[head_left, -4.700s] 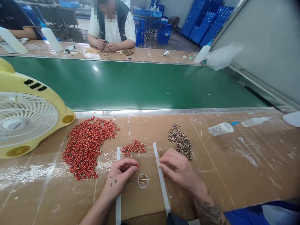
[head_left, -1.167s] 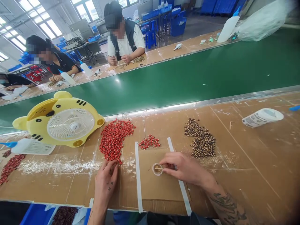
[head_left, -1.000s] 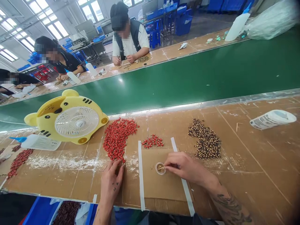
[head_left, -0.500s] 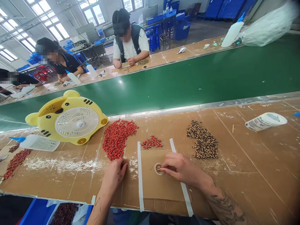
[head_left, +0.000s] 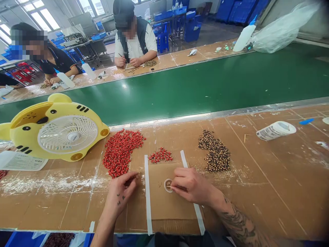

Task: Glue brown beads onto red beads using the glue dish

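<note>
Pinches a thin stick (head_left: 169, 186) in a closed grip of the right hand (head_left: 189, 183), holding its tip over or in the small clear cup (head_left: 166, 188) on the brown cardboard sheet (head_left: 169, 206). Rests the left hand (head_left: 119, 192) just in front of the large red pile (head_left: 120, 151) on the worktop (head_left: 64, 202), with thumb and forefinger near each other; cannot tell whether gripping anything. Has a small red heap (head_left: 160, 155) beyond the cup.

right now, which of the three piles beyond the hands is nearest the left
The large red pile, just beyond the left hand; the smaller red pile and black-tan pile sit farther right.
</note>
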{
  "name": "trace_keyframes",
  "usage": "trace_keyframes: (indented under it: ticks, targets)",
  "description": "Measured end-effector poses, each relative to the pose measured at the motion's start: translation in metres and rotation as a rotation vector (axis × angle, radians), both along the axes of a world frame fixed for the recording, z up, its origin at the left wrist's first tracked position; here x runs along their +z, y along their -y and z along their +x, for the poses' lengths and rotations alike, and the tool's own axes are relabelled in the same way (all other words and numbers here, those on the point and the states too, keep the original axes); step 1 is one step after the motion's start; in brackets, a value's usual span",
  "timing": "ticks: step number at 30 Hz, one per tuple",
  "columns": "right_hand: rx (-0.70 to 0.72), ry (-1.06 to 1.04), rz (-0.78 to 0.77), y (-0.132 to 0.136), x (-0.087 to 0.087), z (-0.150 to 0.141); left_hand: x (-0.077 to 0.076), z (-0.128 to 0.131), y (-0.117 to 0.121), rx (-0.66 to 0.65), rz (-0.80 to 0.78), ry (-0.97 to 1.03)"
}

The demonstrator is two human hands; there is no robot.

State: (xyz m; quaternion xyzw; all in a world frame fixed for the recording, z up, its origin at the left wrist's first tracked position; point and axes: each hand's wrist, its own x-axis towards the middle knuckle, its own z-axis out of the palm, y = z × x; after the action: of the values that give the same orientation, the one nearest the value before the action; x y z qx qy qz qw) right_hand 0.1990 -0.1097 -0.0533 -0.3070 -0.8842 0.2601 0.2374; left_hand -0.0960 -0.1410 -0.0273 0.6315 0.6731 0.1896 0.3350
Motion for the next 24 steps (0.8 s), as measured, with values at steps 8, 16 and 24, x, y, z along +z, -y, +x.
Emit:
trace_keyframes:
  ticks: [8, 16, 24]
  targets:
    - [-0.007, 0.032, 0.050, -0.002, 0.000, -0.001, -0.014, 0.048, -0.028, 0.066, -0.051, 0.716]
    - [-0.036, -0.132, -0.065, -0.002, 0.005, 0.005, -0.037, 0.071, -0.032, 0.211, -0.243, 1.025]
    - [-0.318, -0.459, -0.195, -0.005, 0.014, -0.003, -0.037, 0.076, -0.030, 0.185, -0.390, 1.070]
